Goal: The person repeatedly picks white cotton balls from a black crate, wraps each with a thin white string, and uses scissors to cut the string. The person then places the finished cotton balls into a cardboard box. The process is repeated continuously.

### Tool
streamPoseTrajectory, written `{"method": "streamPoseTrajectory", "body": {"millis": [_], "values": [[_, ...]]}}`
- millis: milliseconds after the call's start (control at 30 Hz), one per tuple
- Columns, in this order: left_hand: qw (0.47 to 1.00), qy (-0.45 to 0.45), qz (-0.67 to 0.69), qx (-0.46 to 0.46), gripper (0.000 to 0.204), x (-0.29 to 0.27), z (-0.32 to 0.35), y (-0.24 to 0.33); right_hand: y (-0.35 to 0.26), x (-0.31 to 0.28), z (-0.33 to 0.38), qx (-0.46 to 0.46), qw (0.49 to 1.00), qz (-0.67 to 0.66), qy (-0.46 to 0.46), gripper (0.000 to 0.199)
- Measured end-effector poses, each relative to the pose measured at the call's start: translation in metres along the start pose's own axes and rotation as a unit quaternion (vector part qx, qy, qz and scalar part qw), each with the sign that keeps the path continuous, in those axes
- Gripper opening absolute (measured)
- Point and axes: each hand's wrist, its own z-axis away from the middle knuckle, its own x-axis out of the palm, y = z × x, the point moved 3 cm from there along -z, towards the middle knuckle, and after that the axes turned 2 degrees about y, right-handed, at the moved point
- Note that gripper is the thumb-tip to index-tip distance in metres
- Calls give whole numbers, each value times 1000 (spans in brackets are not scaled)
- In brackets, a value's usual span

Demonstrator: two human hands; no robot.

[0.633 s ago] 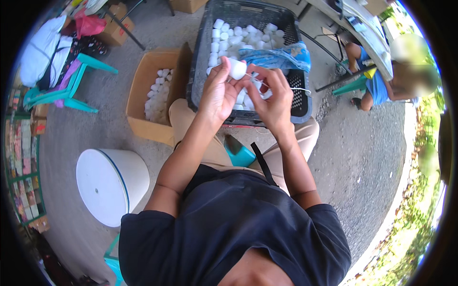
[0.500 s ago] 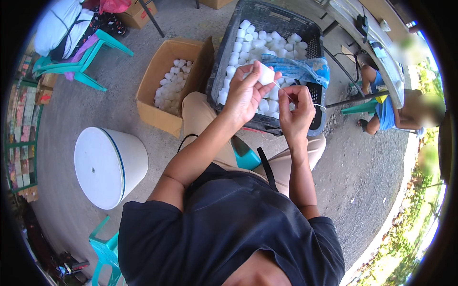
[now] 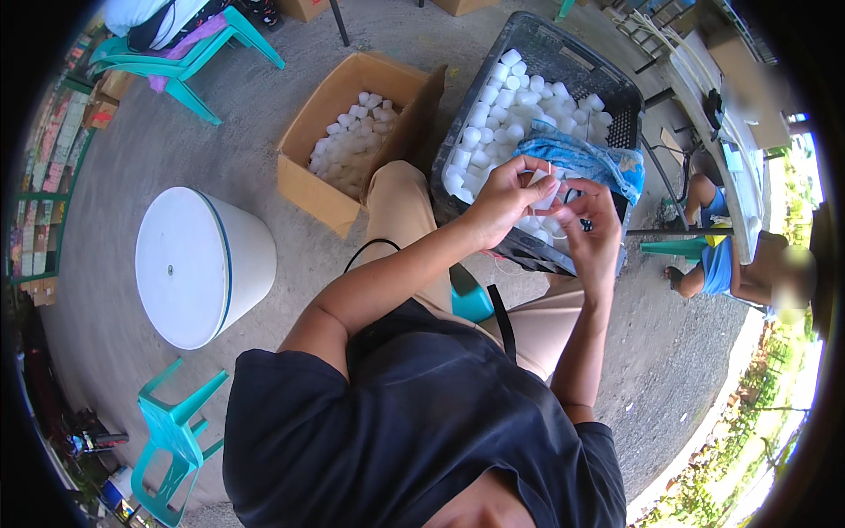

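Note:
My left hand (image 3: 510, 201) is closed on a small white cylindrical piece (image 3: 542, 197), held above the near part of a black plastic crate (image 3: 451, 167). Close beside it, my right hand (image 3: 595, 227) has its fingers drawn together at the piece's right side. A thin white string (image 3: 553, 234) shows by my right fingertips; whether they pinch it is hard to make out. Many similar white pieces (image 3: 528, 99) fill the crate. A blue cloth (image 3: 588, 162) lies over its right part, just beyond my hands.
To the crate's left stands an open cardboard box (image 3: 297, 180) holding more white pieces. Further left are a white tub (image 3: 251, 255) and a green plastic chair (image 3: 172, 431). A table (image 3: 717, 132) and a seated person (image 3: 723, 264) are on the right. Another person sits at the upper left.
My view has shifted, so the crate and box appear further right. My hands have come closer together, and the white piece has turned between them. My right hand has moved up against it.

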Motion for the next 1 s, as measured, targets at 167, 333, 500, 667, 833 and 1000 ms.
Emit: {"method": "streamPoseTrajectory", "body": {"millis": [167, 333, 500, 667, 833, 1000], "values": [[983, -111, -103, -100, 20, 1, 13, 12, -7, -9, -17, -145, 979, 103, -104, 27], [985, -149, -60, -61, 21, -2, 17, 3, -7, -9, -16, -123, 986, 87, -72, 15], [959, -93, -248, 97, 15, 0, 15, 18, 4, -35, -17, -67, 990, 54, 110, 10], [947, -70, -284, 134, 15, 4, 7, 12, -12, -17, -5, -143, 972, 141, 122, 13], [950, -70, -296, 68, 17, 11, 4, 13, -16, -9, 10, -220, 943, 246, 36, 17], [939, -122, -308, 89, 11, 14, 3, 10, -13, -14, 16, -197, 968, 155, 28, 15]]}}
